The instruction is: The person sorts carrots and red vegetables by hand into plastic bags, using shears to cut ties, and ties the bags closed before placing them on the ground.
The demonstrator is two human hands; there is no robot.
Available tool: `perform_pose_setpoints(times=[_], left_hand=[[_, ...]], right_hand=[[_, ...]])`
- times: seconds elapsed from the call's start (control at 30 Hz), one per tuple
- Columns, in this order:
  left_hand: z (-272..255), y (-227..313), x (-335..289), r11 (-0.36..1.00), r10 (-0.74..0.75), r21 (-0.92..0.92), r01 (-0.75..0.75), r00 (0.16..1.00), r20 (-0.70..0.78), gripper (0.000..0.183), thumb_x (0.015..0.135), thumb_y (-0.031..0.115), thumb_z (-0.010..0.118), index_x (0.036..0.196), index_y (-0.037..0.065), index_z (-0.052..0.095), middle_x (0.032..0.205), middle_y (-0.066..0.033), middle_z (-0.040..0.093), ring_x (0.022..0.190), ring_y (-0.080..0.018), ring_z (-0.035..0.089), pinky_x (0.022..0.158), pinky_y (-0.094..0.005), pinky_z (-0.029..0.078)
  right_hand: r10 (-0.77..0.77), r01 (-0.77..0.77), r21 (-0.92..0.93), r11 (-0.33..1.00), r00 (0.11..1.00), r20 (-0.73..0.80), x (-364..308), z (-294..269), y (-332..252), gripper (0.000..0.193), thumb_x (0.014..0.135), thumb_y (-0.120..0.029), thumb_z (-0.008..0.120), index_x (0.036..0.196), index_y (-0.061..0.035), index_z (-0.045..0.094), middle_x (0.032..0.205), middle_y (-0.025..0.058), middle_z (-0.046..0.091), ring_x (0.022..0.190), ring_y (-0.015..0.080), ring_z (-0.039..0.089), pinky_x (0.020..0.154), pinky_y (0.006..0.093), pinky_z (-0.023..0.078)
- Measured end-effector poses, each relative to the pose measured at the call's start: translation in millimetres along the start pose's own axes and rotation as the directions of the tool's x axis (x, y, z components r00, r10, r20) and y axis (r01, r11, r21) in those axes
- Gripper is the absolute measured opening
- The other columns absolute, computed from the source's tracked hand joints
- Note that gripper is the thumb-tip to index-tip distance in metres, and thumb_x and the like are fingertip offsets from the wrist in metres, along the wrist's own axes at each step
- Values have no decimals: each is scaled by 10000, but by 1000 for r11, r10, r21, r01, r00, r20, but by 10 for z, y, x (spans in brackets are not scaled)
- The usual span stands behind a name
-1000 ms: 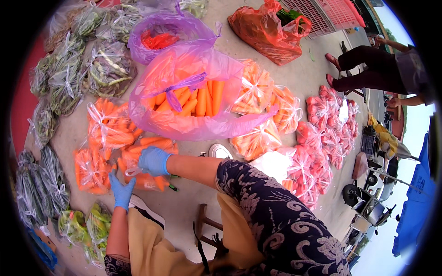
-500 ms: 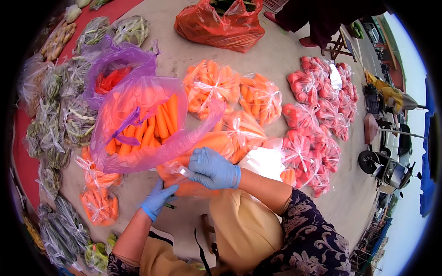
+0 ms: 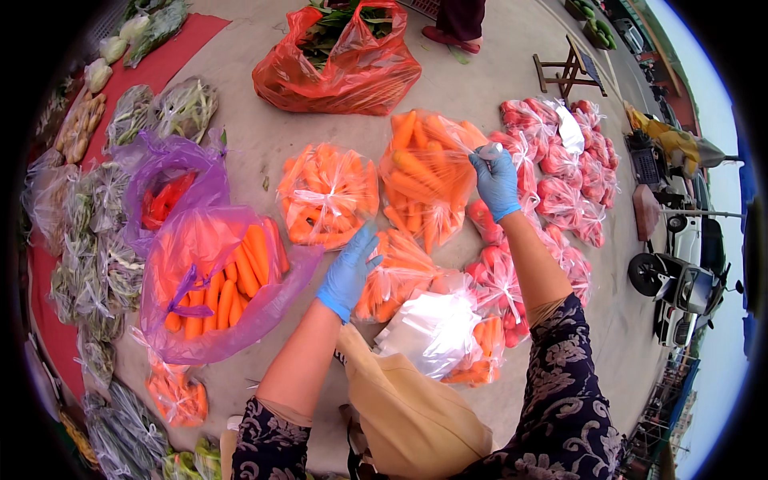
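My right hand (image 3: pixel 497 182), in a blue glove, is closed on the gathered top of a clear plastic bag of carrots (image 3: pixel 428 176) beyond the other bags. My left hand (image 3: pixel 350 268), also blue-gloved, is open with its fingers stretched forward. It hovers by a bag of carrots (image 3: pixel 396 276), and I cannot tell whether they touch. Another knotted bag of carrots (image 3: pixel 330 204) lies just ahead of it. To the left, a wide-mouthed purple bag (image 3: pixel 192 348) holds loose carrots (image 3: pixel 220 296). White and clear plastic bags (image 3: pixel 428 332) lie flat near my lap.
Bags of round red produce (image 3: pixel 564 196) cover the right side. A large red bag of greens (image 3: pixel 344 76) stands at the back. Bagged vegetables (image 3: pixel 112 216) line the left. A folding stool (image 3: pixel 570 68) and a person's shoe (image 3: pixel 452 38) are farther off.
My right hand has moved forward and right with the carrot bag, away from my lap. My left hand has let go and risen forward and right. The view has shifted, and the other person has stepped left.
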State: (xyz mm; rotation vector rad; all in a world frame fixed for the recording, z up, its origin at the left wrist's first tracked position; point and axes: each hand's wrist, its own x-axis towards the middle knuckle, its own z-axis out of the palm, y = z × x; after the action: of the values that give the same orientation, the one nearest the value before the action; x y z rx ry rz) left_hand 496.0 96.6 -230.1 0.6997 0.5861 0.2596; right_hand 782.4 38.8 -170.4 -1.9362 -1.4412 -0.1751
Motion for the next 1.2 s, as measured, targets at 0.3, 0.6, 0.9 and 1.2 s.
perform_pose_setpoints(times=[0.3, 0.6, 0.9, 1.2], left_hand=[[410, -136, 123, 844, -168, -472, 256, 961, 219, 687, 879, 541, 258, 1357, 53, 189, 1417, -80, 180, 1305, -223, 160, 1037, -388, 153], [147, -476, -75, 864, -265, -392, 317, 947, 182, 682, 868, 547, 305, 1331, 48, 262, 1369, -79, 300, 1253, -218, 279, 995, -372, 251], [-683, -429, -1247, 918, -349, -238, 318, 931, -104, 561, 878, 449, 400, 1287, 68, 363, 1301, -49, 396, 1169, -182, 380, 928, -309, 323], [-1936, -163, -3228, 894, -371, 7, 449, 747, -551, 374, 888, 316, 425, 1174, 80, 478, 1165, -28, 519, 1014, -155, 488, 861, -295, 370]], right_hand=[[578, -582, -437, 686, 801, -159, 18, 255, 1102, 160, 745, -178, 598, 771, -20, 603, 810, 177, 593, 765, 347, 569, 647, 425, 436], [753, -741, -139, 657, 636, 169, -593, 309, 1894, 337, 740, -221, 612, 960, 33, 580, 947, 202, 597, 898, 320, 571, 814, 333, 436], [222, -522, 337, 783, 741, 633, -1328, 1120, -931, 157, 762, -74, 573, 911, -31, 597, 847, 130, 586, 726, 285, 576, 689, 362, 461], [-686, -34, 748, 662, 375, 624, -1545, 1506, -3407, 108, 774, -140, 560, 836, -60, 596, 792, 109, 578, 750, 276, 561, 683, 368, 457]])
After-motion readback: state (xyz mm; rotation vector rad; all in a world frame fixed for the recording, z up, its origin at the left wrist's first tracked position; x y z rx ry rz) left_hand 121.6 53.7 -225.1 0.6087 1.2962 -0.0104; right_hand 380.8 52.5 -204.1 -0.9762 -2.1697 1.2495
